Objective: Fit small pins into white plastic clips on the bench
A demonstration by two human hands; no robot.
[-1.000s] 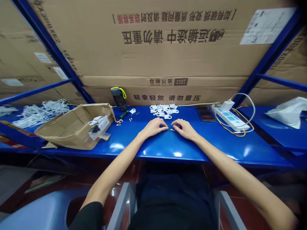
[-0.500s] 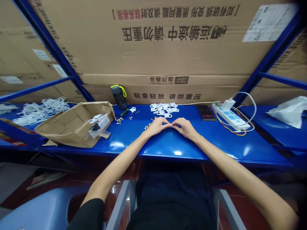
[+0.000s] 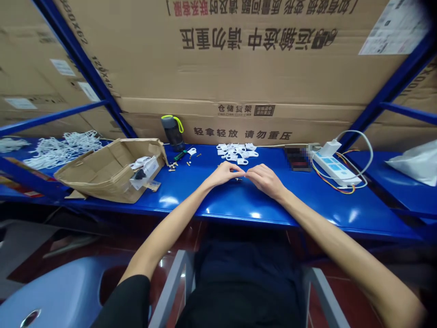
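My left hand and my right hand meet fingertip to fingertip over the middle of the blue table. Both are closed in a pinch; whatever lies between the fingertips is too small to make out. Just under the fingertips a small metal-looking piece rests on the table. Right behind the hands lies a pile of flat white plastic pieces, some with a round hole. Further left are several small brass-coloured parts, a green-handled screwdriver and a single white piece.
An open cardboard box holding a white packet stands at left, with white cords beyond it. A dark bottle stands at the back. To the right are a dark flat object and a white power strip with cables.
The camera view has shifted a little. My right hand has turned so its back shows more and its fingers are more curled. A small piece now shows below the fingertips.
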